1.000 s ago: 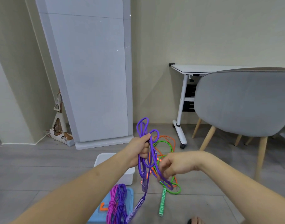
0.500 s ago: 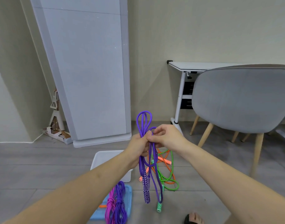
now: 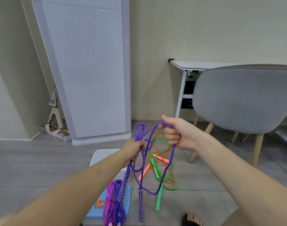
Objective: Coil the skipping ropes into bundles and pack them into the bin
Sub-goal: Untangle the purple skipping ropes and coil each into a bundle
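My left hand [image 3: 134,150] grips a purple skipping rope [image 3: 169,162] in mid air, with folded loops sticking up above the fist and two patterned handles hanging below. My right hand [image 3: 178,134] holds another strand of the same rope, drawn out to the right and slightly higher. A long loop sags between the hands. On the floor behind lie tangled orange [image 3: 159,158] and green [image 3: 168,178] ropes. A white bin [image 3: 100,154] stands under my left forearm. Pink and purple coiled bundles [image 3: 114,204] lie on a blue lid [image 3: 127,194].
A grey chair [image 3: 242,98] on wooden legs stands at the right, with a white folding table [image 3: 196,66] behind it. A tall grey panel [image 3: 89,70] leans against the wall at the back. My bare foot [image 3: 192,218] shows at the bottom edge.
My right hand has moved away from my left hand, up and to the right, drawing out a length of the purple rope. The hanging loop is now wider.
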Demonstrator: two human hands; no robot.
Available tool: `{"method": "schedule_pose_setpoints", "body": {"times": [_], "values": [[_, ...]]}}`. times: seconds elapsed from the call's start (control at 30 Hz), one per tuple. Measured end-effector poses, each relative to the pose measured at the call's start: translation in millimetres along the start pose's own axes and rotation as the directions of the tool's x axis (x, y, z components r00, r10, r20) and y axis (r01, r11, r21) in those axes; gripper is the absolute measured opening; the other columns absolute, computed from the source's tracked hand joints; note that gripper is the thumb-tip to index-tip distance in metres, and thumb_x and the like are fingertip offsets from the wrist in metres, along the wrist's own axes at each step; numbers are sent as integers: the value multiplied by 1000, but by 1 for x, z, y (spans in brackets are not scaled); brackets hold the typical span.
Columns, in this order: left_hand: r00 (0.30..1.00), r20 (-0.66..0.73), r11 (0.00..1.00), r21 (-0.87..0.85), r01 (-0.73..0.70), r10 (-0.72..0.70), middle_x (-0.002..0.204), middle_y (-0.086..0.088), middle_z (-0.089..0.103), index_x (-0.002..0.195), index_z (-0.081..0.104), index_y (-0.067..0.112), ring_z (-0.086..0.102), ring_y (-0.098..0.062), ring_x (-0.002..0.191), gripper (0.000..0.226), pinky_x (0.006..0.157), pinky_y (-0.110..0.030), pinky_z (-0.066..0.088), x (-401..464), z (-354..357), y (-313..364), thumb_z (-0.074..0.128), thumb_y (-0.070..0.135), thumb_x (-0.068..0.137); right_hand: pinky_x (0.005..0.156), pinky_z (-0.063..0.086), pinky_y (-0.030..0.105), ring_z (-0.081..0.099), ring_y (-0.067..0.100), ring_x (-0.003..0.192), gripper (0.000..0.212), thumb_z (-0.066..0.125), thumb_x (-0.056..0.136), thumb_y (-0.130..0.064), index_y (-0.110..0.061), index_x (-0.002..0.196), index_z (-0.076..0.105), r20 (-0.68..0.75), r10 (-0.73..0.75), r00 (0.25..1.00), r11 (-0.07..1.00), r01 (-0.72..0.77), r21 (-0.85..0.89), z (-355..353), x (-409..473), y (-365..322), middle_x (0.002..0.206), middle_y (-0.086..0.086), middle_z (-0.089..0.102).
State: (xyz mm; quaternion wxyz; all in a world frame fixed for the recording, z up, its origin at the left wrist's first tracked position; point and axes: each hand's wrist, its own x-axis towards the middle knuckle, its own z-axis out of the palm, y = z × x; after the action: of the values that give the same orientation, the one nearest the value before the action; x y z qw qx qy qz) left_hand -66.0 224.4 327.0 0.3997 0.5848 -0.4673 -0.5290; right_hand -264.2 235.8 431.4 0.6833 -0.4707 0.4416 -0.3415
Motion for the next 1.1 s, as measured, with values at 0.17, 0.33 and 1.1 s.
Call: {"method": "schedule_pose_setpoints", "body": {"times": [0.17,0.33,1.1], "values": [[993,28,993,46,110,-111,52,5,25,74,55,14,16,-10,44,31,41,-19,13,1,1,-21,48,26,102,45,17,25,19,10,43,29,38,108,-20,-10,118,64,65,-257,964,959,246,139,10,-4,-8,51,-6,23],[985,34,982,89,167,-170,53,3,24,76,56,11,14,-11,45,27,43,-20,12,4,0,-43,47,21,100,51,22,26,30,13,50,24,39,99,-13,-7,94,62,117,-322,939,906,270,327,10,-9,-23,71,4,48],[945,52,909,295,295,-323,47,3,27,76,52,13,17,-12,41,20,44,-19,15,4,24,-104,52,19,95,45,13,25,23,12,50,22,32,101,-8,-18,95,50,62,-667,743,713,610,346,6,-25,-75,144,-2,61]]}}
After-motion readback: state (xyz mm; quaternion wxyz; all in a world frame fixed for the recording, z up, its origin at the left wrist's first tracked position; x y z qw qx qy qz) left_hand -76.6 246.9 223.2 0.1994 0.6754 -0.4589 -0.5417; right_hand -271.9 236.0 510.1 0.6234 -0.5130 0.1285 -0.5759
